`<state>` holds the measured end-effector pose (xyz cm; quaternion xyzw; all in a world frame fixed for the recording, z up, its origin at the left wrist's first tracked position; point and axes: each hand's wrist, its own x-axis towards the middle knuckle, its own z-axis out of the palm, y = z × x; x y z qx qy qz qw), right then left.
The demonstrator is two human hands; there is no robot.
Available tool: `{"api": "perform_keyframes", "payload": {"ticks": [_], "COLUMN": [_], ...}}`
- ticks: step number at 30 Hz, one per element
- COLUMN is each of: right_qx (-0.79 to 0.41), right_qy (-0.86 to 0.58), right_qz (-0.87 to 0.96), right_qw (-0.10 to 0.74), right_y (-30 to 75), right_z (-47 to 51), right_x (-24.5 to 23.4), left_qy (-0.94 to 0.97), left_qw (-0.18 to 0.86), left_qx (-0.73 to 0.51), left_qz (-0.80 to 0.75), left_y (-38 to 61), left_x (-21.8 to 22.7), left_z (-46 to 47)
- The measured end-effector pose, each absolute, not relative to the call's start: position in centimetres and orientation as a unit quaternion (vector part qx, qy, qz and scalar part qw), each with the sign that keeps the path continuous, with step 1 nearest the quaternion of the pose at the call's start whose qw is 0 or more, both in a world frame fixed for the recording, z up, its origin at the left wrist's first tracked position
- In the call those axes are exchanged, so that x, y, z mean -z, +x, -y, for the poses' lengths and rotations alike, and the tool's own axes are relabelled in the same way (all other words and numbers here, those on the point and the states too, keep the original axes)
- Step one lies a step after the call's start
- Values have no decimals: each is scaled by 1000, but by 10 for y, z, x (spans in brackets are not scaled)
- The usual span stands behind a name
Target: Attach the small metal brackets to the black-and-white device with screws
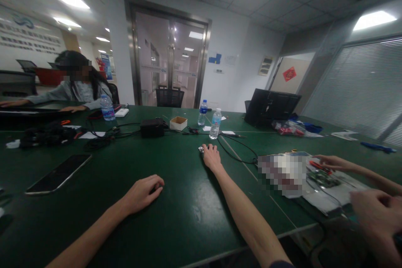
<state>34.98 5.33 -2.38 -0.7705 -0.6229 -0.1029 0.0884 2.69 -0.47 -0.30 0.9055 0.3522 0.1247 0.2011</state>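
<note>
My left hand rests on the green table with its fingers curled loosely under and nothing visible in it. My right hand is stretched forward across the table, palm down, its fingers closed over a small white and dark object that I cannot make out. A black cable curves just right of that hand.
A phone lies at the left. Further back stand water bottles, a small cardboard box, a black box and a laptop. Another person's hands work on a circuit board at the right. A seated person is at far left.
</note>
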Motion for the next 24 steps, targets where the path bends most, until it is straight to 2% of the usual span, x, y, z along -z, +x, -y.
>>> {"api": "perform_keyframes", "payload": {"ticks": [24], "right_qx": [87], "right_qy": [-773], "right_qz": [623], "right_qw": [78], "right_y": [349], "right_z": [-51], "right_x": [21], "left_qy": [907], "left_qw": [203], "left_qx": [-127], "left_qz": [-347], "left_y": [26], "left_x": [5], "left_z": [4]}}
